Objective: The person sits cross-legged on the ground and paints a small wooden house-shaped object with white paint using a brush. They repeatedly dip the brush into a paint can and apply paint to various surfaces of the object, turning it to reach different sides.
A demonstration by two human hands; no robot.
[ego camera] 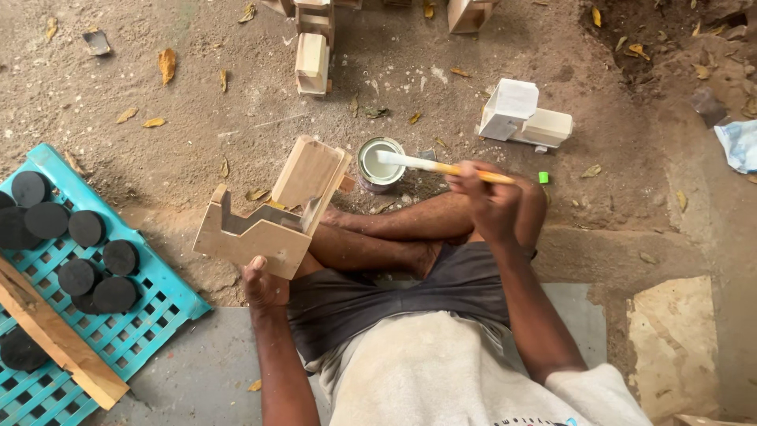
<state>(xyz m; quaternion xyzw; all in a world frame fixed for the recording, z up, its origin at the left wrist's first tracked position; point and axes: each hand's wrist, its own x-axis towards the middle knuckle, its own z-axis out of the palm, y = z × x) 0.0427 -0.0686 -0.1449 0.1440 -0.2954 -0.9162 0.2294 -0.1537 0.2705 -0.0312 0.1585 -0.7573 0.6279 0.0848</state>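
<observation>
Several black discs (79, 252) sit on a teal slatted crate (150, 315) at far left, a wooden plank (59, 339) across it. Left hand (264, 285) grips the bare wooden toy truck body (268, 213) from below, fingers closed on its base, held above the knee. Small paint tin (380, 163) stands on the dirt floor beyond the shins. Right hand (493, 203), fingers wrapped closed on the yellow-handled brush (441, 166), holds the bristles over the tin. White-painted truck (522, 117) rests further right.

Toy truck body (264, 217): bare matt wood. Paint tin (379, 164): metal. Crate (150, 315): teal plastic. Discs (79, 237): matt black. Floor (118, 79): rough dirt.
</observation>
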